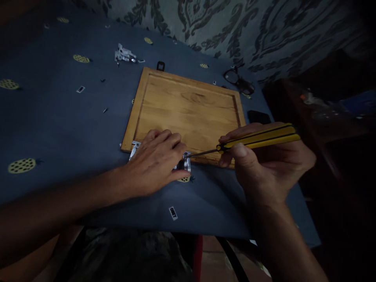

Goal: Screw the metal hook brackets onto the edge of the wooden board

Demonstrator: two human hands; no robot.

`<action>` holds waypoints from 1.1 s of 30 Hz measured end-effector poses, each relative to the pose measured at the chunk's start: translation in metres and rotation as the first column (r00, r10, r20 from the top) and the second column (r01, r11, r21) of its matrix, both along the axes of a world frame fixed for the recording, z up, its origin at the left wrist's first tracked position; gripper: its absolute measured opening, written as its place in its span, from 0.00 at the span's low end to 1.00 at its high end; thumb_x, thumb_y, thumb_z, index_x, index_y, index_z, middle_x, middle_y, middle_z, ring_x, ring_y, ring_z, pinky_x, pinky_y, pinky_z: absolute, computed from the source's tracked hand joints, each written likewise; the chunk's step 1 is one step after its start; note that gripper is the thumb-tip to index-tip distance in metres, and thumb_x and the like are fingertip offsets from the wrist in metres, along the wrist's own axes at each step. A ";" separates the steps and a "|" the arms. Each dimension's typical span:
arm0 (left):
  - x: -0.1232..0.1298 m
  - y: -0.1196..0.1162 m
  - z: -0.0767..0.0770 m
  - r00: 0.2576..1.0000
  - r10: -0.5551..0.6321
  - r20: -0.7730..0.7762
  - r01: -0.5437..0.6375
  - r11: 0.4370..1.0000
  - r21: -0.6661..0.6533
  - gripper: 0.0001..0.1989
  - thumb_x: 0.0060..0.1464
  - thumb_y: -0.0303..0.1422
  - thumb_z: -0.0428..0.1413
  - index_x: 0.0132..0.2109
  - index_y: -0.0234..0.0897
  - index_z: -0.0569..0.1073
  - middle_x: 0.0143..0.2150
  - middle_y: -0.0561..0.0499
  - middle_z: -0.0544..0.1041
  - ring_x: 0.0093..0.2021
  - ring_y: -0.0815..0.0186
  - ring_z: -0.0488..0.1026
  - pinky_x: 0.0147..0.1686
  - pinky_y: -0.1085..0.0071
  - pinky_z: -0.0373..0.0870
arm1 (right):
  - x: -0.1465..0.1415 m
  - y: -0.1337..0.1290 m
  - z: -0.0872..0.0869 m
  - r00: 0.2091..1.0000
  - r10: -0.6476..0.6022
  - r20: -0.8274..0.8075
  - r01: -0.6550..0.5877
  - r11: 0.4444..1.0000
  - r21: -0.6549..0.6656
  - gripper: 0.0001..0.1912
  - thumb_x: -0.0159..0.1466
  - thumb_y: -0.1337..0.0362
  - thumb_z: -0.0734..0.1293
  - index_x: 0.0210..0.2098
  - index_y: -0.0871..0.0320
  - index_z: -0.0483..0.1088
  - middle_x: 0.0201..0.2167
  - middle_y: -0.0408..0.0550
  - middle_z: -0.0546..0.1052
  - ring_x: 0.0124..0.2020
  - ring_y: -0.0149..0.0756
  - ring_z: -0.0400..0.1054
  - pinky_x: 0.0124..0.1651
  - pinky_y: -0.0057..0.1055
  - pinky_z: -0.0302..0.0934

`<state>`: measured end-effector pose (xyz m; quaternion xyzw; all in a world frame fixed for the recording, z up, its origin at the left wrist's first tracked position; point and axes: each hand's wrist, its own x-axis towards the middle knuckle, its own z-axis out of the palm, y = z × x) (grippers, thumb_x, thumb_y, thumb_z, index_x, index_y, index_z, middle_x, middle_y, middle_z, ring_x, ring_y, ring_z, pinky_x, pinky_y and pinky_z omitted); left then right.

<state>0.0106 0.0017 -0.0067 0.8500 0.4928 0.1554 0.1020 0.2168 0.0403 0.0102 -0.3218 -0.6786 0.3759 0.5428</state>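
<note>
In my right hand (270, 160) is a yellow screwdriver (261, 137) with black stripes, its fingers closed round the handle. The thin shaft points left, and its tip meets a silver metal hinge (187, 157) at the near edge of a framed wooden panel (188, 109). My left hand (160, 156) lies over that edge with curled fingers, and its thumb presses close by the hinge, gripping it. More silver metal (135, 148) shows beside the left hand at the panel's near left corner. What lies under the palm is hidden.
On the blue patterned tablecloth (73, 137), more silver hinges (125, 53) lie at the back left. Small screws (105, 110) are left of the panel. Glasses (239, 80) and a dark flat object (258, 116) lie to the right. A patterned wall covering (211, 23) stands behind.
</note>
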 end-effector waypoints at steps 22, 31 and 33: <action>0.002 0.000 0.001 0.999 -0.001 -0.042 0.000 1.000 -0.020 0.19 0.62 0.45 0.65 0.49 0.33 0.78 0.47 0.44 0.78 0.52 0.52 0.73 0.55 0.56 0.65 | 0.018 0.007 0.007 0.978 0.192 0.086 -0.188 0.981 -0.051 0.18 0.62 0.70 0.76 0.51 0.50 0.83 0.40 0.47 0.85 0.27 0.35 0.78 0.27 0.32 0.75; 0.002 0.001 -0.002 1.000 -0.002 -0.023 0.002 1.000 -0.003 0.19 0.63 0.46 0.65 0.48 0.33 0.78 0.47 0.44 0.78 0.52 0.52 0.73 0.54 0.57 0.65 | 0.002 0.001 0.004 0.989 -0.075 0.124 0.048 0.977 0.208 0.07 0.55 0.65 0.82 0.32 0.52 0.83 0.28 0.44 0.82 0.24 0.35 0.73 0.23 0.34 0.65; 0.002 0.001 0.000 1.000 -0.005 -0.021 0.004 1.000 -0.013 0.19 0.63 0.45 0.65 0.48 0.33 0.78 0.47 0.44 0.78 0.52 0.52 0.73 0.54 0.57 0.65 | -0.002 -0.001 0.004 0.979 -0.188 0.075 0.164 0.953 0.256 0.06 0.58 0.60 0.81 0.31 0.52 0.81 0.28 0.44 0.81 0.23 0.35 0.71 0.24 0.35 0.65</action>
